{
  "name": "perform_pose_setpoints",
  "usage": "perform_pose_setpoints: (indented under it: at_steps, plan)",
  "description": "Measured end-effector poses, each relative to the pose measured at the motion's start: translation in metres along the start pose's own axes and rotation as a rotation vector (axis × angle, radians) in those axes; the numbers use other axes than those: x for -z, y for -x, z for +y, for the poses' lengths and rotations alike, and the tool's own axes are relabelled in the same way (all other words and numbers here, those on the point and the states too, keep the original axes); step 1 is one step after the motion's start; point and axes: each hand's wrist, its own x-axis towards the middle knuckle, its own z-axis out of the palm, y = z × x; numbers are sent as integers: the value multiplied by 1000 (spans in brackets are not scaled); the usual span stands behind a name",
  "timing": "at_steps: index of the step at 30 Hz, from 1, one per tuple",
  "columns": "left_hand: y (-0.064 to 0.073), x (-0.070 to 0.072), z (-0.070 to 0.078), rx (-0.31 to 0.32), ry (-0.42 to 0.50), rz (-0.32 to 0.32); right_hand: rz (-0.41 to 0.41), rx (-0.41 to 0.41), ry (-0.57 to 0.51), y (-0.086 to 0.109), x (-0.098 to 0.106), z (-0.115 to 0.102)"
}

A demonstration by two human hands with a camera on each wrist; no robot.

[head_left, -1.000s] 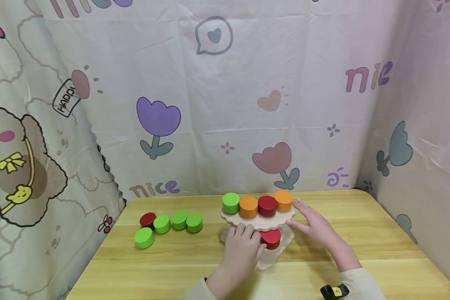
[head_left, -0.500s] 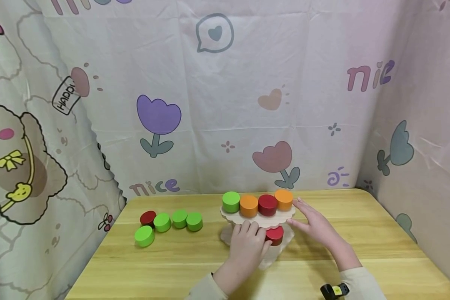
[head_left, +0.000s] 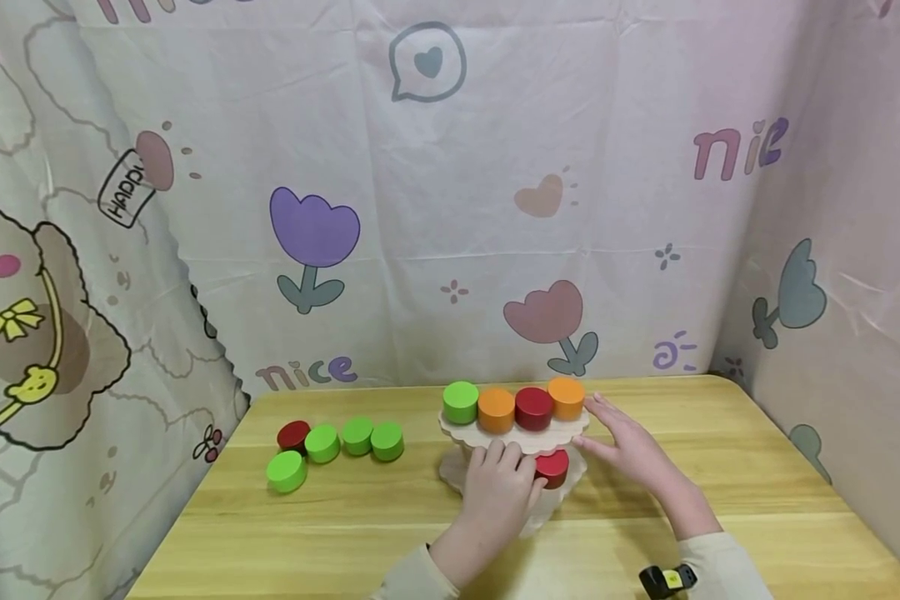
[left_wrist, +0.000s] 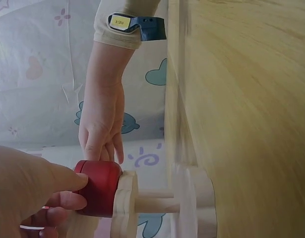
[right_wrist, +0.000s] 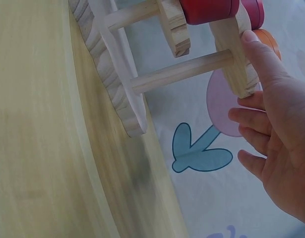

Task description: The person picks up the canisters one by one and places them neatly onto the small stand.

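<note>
A pale wooden tiered stand (head_left: 542,437) with scalloped boards holds several round blocks on its top tier: green (head_left: 461,402), orange (head_left: 497,409), red (head_left: 533,408) and orange (head_left: 566,398). Under that tier, my left hand (head_left: 497,492) holds a red round block (left_wrist: 100,186) by thumb and fingertips, against a lower scalloped board (left_wrist: 125,208). The head view shows this block partly covered by the top tier and the hand. At the top tier's right end, my right hand (head_left: 636,450) touches the edge with thumb and fingers extended; its thumb (right_wrist: 259,52) lies on the board.
On the left of the wooden table (head_left: 330,542) lie several green round blocks (head_left: 322,443) and one dark red block (head_left: 294,436). A printed cloth (head_left: 435,167) hangs behind. A dowel (right_wrist: 182,72) joins the stand's base and top tier.
My left hand has shifted a little right and away from me, and the red block under the top tier has moved the same way. The right hand stays at the stand's right end.
</note>
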Motion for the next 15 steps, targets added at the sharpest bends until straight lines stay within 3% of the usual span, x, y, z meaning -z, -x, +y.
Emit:
perform_pose_setpoints:
  at_steps: [15]
  plan:
    - [-1,-5,2,5,-10,28,-10,-11,6,1,2,-2]
